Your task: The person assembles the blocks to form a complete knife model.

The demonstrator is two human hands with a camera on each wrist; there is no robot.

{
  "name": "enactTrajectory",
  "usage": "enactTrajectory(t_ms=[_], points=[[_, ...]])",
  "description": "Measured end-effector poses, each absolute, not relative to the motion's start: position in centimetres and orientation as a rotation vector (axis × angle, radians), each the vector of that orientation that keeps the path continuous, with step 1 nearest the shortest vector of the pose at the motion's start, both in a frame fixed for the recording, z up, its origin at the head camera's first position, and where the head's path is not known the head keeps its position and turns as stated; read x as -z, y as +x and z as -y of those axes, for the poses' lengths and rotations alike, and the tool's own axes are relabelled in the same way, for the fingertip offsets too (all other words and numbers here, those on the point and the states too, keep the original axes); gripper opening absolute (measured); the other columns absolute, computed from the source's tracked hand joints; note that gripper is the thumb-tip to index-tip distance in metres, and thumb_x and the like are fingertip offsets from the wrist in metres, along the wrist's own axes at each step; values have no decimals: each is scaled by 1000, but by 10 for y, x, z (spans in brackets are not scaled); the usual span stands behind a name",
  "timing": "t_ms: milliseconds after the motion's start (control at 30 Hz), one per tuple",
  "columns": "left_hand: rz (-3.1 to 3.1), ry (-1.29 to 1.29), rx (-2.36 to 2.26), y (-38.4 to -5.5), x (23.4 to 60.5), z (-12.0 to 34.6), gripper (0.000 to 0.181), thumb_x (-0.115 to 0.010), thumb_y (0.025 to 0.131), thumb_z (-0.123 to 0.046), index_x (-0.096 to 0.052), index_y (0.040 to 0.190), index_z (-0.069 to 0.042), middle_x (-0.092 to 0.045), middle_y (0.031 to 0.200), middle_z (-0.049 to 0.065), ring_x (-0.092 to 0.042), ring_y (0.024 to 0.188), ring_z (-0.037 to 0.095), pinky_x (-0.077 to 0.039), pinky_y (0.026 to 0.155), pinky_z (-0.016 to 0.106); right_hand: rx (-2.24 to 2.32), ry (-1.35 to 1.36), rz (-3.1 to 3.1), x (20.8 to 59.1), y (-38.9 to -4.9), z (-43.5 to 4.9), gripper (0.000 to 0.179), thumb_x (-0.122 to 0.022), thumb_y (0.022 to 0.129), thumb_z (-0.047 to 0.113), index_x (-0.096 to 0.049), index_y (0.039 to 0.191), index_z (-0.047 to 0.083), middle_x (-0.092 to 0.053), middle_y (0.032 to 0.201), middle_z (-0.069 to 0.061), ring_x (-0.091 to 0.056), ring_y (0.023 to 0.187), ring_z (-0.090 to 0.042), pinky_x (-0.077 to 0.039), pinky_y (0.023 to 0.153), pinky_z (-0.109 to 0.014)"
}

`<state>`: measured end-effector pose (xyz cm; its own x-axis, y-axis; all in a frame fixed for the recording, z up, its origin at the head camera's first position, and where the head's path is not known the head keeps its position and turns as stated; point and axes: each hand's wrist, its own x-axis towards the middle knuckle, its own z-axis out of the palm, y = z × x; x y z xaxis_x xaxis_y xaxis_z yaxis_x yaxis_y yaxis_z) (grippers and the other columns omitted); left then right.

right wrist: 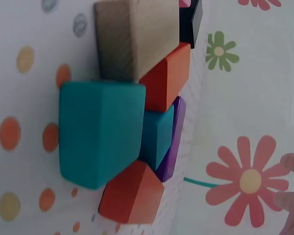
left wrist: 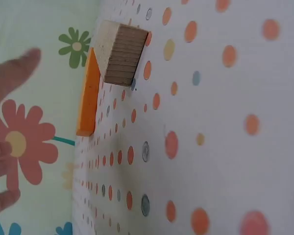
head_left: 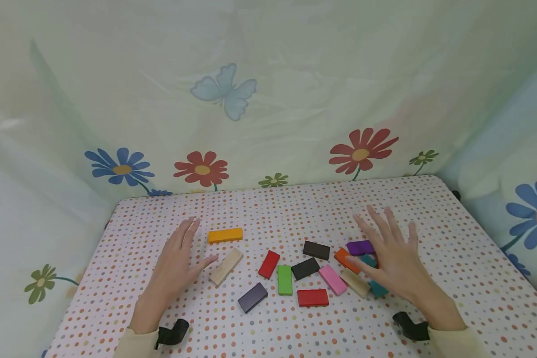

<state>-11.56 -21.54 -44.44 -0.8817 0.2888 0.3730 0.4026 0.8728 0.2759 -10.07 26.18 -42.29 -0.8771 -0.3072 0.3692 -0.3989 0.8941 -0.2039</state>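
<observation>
My left hand hovers at the table's left side, fingers spread and holding nothing. Nearest to it are a plain wooden block and a yellow-orange block. Over the right-hand blocks hangs my right hand, fingers also spread and nothing held. Around and beneath it lie a purple block, an orange block, a tan wooden block and teal blocks, partly hidden in the head view. A red-orange block shows beside the teal ones in the right wrist view.
Mid-table lie red blocks, a green block, a dark grey-purple block, black blocks and a pink block. A dotted cloth covers the table. Flowered curtains enclose its back and sides.
</observation>
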Motion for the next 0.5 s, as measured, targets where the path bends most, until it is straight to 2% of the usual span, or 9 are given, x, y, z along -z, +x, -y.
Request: enactTrajectory(t_ms=[100,167,367,500], points=[[2681,-600,540,-126,445,213,87,-88,87,-30,-43,154,1,-47,152,24,-50,137,41,-48,107,57,-410,554,2737,421,-101,-255,96,-72,88,61,-28,166,27,-24,170,-19,-6,158,-47,2,111,-85],[2660,-649,574,-132,445,212,79,-88,87,-26,-48,150,1,-52,146,23,-55,131,39,-53,103,54,-419,579,2736,419,-101,-249,95,-71,88,62,-29,166,27,-24,170,-18,-7,158,-46,0,110,-86],[2700,-743,643,-151,446,207,66,-86,90,-22,-54,144,-1,-55,138,18,-56,125,33,-54,102,50,-460,666,2705,416,-101,-229,91,-78,87,51,-37,163,24,-30,166,-19,-17,154,-49,-10,108,-88],[2788,-743,733,-163,444,202,59,-82,93,-16,-55,143,-2,-56,135,16,-58,119,32,-54,102,48,-488,723,2721,415,-101,-213,85,-79,88,45,-41,160,22,-32,166,-18,-19,155,-47,-16,110,-83]])
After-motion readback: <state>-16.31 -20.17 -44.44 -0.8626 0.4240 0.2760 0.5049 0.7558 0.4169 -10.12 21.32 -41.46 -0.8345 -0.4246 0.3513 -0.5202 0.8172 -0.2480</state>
